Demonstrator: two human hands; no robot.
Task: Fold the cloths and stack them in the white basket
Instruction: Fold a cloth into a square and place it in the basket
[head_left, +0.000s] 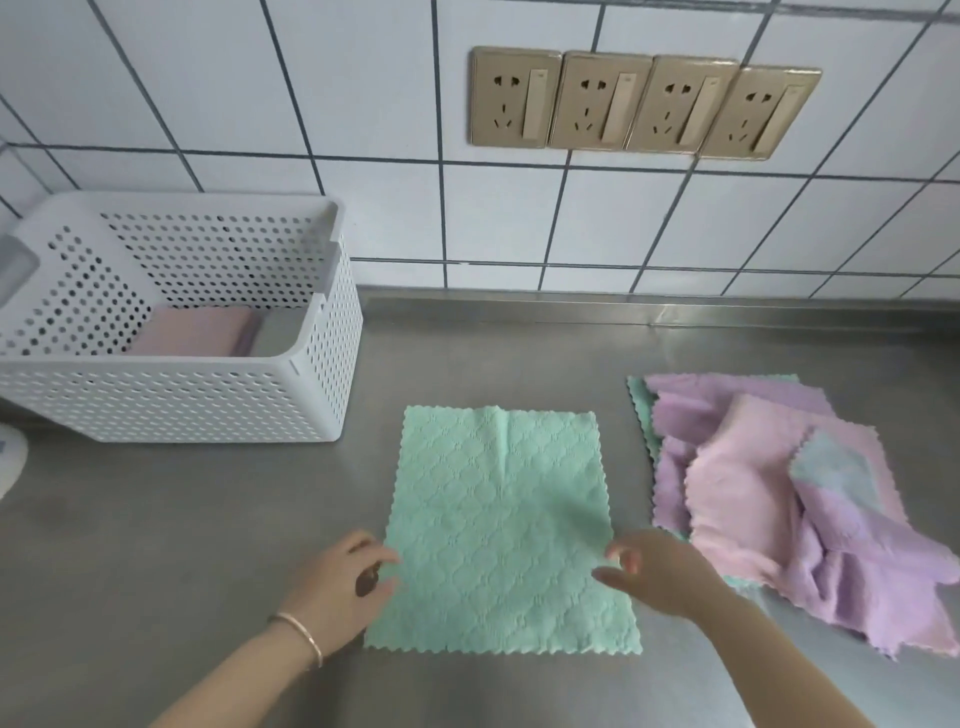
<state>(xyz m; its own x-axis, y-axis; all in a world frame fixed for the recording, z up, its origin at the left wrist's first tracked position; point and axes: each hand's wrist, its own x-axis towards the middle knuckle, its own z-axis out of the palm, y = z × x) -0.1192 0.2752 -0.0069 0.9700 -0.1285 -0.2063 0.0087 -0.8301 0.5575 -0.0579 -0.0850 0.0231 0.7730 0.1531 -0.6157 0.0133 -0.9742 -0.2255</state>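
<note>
A green cloth is lying flat on the counter at 6 o'clock, soft and light, likely to slide on the steel. The left hand is pinching its left edge; the right hand is pinching the right edge, though blur is making that grip uncertain. Unfolded cloths are waiting at 3 o'clock. The basket, at 10 o'clock, is holding a pink one. Corners look like the best hold.

The green cloth shows a quilted diamond pattern. The white basket is dotted with holes. The cloth pile mixes lilac, pink and green.
</note>
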